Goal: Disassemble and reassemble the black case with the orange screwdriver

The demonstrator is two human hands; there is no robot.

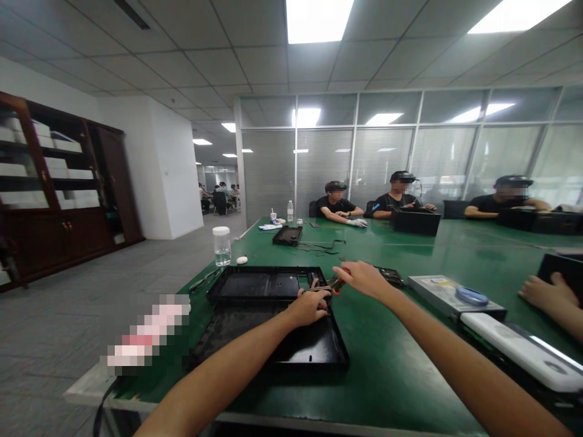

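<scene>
Left hand [310, 308] looks closed on some thin wires [314, 287] — right hand [362, 277] grips an orange-handled tool [336, 289] just beside it. The black plastic casing [319, 349] lies opened out under the left hand, kinda glossy, with dull patches.

Lower left: pink-and-white object [148, 334] pixelated, identity unclear | Centre: left hand [310, 308] covers part of thin reddish wires [314, 287]; tip of orange-handled tool [337, 287] too small to tell | Right edge: black box [558, 267] and co-worker's bare arm [567, 317] cut off | Bottom edge: both forearms [237, 367] cut off
</scene>
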